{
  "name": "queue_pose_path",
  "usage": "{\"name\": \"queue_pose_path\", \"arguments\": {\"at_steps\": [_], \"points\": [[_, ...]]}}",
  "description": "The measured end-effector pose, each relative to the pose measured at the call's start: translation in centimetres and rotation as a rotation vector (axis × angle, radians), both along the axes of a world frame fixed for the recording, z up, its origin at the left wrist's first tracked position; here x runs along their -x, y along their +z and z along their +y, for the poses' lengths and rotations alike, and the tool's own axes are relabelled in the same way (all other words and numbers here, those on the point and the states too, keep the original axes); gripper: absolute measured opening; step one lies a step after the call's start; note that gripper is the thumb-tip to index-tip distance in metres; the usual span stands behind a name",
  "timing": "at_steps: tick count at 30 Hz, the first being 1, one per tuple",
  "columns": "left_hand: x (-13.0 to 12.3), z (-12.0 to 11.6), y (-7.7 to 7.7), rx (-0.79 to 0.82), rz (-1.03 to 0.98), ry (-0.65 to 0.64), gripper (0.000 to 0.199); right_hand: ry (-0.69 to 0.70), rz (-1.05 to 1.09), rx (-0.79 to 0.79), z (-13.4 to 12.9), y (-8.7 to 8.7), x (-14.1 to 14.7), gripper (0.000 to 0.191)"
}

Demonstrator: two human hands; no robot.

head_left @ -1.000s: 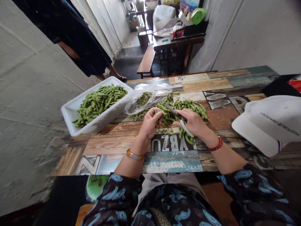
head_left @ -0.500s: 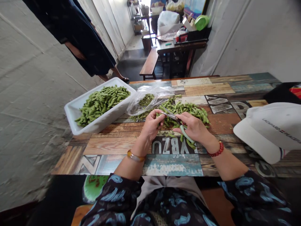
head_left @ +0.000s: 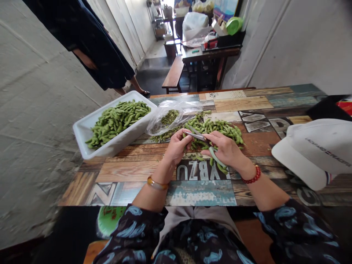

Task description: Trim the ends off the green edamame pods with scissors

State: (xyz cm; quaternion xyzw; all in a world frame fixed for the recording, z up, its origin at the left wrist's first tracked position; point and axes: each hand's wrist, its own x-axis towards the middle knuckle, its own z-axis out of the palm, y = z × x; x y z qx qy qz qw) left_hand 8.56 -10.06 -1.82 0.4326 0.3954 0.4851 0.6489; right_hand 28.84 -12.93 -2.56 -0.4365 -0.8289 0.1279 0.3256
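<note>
My right hand [head_left: 224, 146] grips a pair of scissors [head_left: 213, 150] with pale green handles. The blades are apart and point left, their tips at the fingers of my left hand [head_left: 178, 145]. That hand is closed in a pinch; whatever lies between its thumb and fingers is too small and hidden to make out. Behind and under both hands spreads a pile of green edamame pods [head_left: 225, 129], a few lying loose below the scissors. Left of the pile is a clear plastic bag [head_left: 159, 126] with stem trimmings in it. A white tub [head_left: 121, 146] full of pods stands farther left.
A white cap [head_left: 316, 146] lies at the right of the patchwork-patterned table [head_left: 200, 194]. Beyond the table a person in dark clothing [head_left: 90, 47] stands at the left. A bench [head_left: 173, 72] and a cluttered second table [head_left: 211, 54] are farther back.
The view has shifted very slightly. Both hands and the scissors keep nearly the same pose over the pods.
</note>
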Motion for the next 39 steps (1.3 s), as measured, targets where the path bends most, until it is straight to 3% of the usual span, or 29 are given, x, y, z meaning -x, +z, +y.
{"name": "queue_pose_path", "arguments": {"at_steps": [10, 19, 39], "points": [[-0.01, 0.16, -0.8, -0.039, 0.098, 0.029, 0.038, 0.002, -0.018, 0.0, -0.09, 0.27, -0.03, 0.047], [-0.06, 0.01, -0.53, -0.018, 0.058, 0.025, 0.037, 0.012, -0.035, -0.013, 0.0, 0.08, -0.04, 0.049], [-0.1, -0.15, -0.83, -0.031, 0.05, -0.086, 0.034, 0.05, 0.028, -0.058, 0.2, -0.59, 0.06, 0.041]]}}
